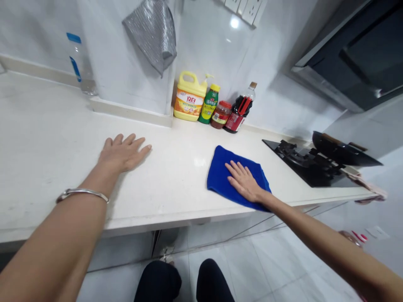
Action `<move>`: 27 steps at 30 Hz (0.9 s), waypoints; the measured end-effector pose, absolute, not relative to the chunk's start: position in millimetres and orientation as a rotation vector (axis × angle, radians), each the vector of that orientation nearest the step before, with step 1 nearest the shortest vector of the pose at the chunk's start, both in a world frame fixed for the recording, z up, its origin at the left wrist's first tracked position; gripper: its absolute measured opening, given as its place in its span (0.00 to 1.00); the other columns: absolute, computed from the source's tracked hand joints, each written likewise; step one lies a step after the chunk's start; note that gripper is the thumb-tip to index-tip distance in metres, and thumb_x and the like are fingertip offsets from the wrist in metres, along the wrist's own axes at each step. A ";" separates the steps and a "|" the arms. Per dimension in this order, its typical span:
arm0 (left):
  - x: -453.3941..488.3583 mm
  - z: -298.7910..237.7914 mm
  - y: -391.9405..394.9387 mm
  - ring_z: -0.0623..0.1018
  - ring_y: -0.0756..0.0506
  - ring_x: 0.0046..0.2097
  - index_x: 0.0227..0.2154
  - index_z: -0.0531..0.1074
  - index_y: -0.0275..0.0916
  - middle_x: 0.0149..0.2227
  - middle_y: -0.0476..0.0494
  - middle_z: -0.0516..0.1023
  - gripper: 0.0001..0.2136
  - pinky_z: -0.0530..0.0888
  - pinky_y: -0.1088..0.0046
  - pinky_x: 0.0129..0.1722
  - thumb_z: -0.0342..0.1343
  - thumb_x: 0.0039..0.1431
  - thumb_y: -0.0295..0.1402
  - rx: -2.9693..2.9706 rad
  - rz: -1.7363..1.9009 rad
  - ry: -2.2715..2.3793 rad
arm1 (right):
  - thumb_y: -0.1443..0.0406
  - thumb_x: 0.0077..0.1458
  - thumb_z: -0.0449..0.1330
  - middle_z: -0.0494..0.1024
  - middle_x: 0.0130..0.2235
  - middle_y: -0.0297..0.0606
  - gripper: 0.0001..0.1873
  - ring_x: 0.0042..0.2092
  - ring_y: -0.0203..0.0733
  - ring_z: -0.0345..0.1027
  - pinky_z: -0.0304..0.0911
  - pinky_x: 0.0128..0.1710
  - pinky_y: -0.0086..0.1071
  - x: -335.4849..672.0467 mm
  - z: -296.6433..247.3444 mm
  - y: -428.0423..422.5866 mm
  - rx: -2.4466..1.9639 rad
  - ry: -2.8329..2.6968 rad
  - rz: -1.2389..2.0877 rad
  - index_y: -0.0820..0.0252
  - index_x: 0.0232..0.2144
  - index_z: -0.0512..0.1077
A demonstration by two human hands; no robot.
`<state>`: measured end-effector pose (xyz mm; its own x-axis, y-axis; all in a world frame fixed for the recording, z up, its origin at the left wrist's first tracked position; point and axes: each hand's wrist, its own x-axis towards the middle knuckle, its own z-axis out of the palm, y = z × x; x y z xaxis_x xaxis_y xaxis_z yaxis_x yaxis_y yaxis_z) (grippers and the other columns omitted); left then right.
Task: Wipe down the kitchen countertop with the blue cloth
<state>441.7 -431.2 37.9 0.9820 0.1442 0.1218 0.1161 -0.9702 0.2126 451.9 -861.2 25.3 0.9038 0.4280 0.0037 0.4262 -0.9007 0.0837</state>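
Observation:
A blue cloth [220,167] lies spread on the white countertop [179,176], its near edge reaching the counter's front. Flat on top of the cloth rests my right hand [244,181], fingers stretched out and nothing gripped. My left hand [124,153] is on the bare counter to the left, fingers spread, with a silver bangle [83,192] on its wrist. Behind the cloth, against the wall, stand a yellow detergent jug [189,96], a green bottle with a yellow cap [209,104], a red-lidded jar [221,115] and a dark sauce bottle [238,112].
To the right is a black gas stove [299,161] with a wok [341,151] on it. A clear water bottle [82,69] stands at the back left. A grey cloth [154,33] hangs on the wall pillar. A pink cloth [370,188] drapes over the counter's right end.

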 end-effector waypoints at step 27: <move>456.8 26.3 -397.1 0.48 0.39 0.73 0.70 0.47 0.48 0.72 0.55 0.49 0.41 0.42 0.52 0.72 0.21 0.58 0.61 2.695 0.181 0.326 | 0.40 0.66 0.39 0.41 0.74 0.36 0.37 0.74 0.57 0.29 0.28 0.70 0.60 531.4 43.1 -650.6 2.996 1.488 -0.106 0.45 0.71 0.47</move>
<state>456.8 -397.1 26.3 0.9640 0.2543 0.0772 0.1998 -0.8851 0.4203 531.4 -650.6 43.1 0.6066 0.7943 0.0346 0.7813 -0.5876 -0.2104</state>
